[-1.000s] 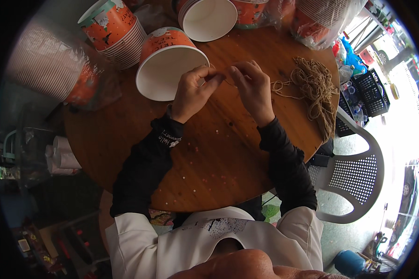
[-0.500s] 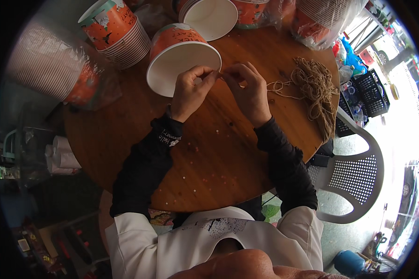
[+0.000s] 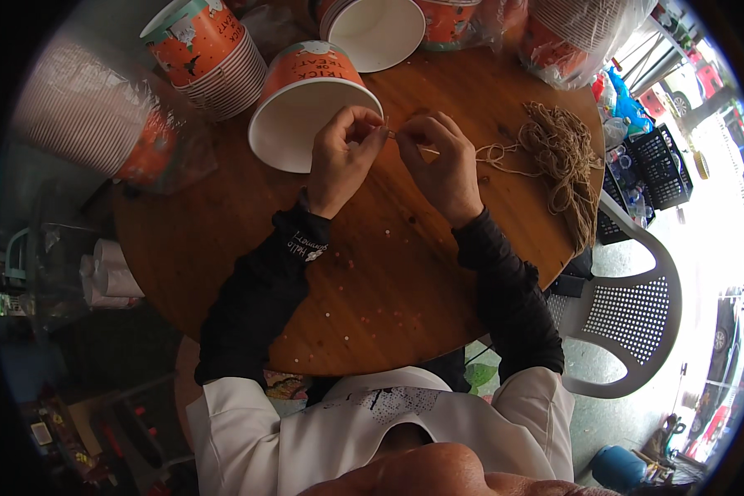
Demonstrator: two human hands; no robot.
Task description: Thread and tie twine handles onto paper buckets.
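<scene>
Over the wooden table, my left hand and my right hand come close together, thumb and fingertips pinched. A strand of beige twine runs from a tangled twine bundle into my right hand. A thin end sticks up at the left fingertips, which seem to pinch the same twine; the exact grip is too small to see. Just behind my left hand, an orange paper bucket lies tipped, its wide white mouth facing me.
Stacked orange buckets stand at the far left, beside a plastic-wrapped stack. Another white-mouthed bucket and a bagged stack line the far edge. A plastic chair and black crates are right of the table.
The tipped bucket has shifted slightly left and turned, showing more of its orange side. My hands stay pinched together, with a small gap now between the fingertips.
</scene>
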